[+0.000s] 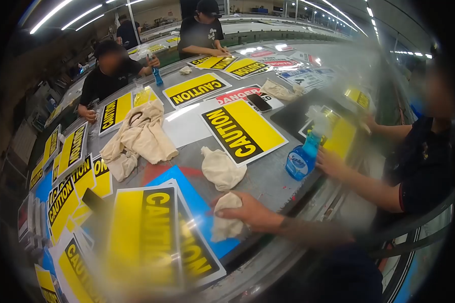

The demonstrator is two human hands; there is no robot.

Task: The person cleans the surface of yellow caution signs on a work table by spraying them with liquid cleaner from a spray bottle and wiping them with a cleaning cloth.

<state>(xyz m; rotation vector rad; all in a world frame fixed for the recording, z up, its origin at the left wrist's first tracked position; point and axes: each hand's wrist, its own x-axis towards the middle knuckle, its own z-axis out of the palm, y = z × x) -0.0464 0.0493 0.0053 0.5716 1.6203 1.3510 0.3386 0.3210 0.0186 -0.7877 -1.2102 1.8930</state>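
Observation:
My right hand [253,213] is closed around a cream cloth rag [226,218], at the edge of a blue sheet [222,246]. Left of it lies a yellow and black CAUTION sign [141,227], overlapping another CAUTION sign [199,252]. A blurred tan patch at the bottom edge seems to be my left hand [146,292]; its fingers cannot be made out. Just beyond my right hand a second cream rag [221,169] rests against a CAUTION sign [245,131].
A blue spray bottle [303,156] stands near a co-worker's hand [331,161] at right. A crumpled cloth [141,134], a phone [259,103] and stacked CAUTION signs [63,204] lie on the table. Two people work across it, one holding a spray bottle [156,76].

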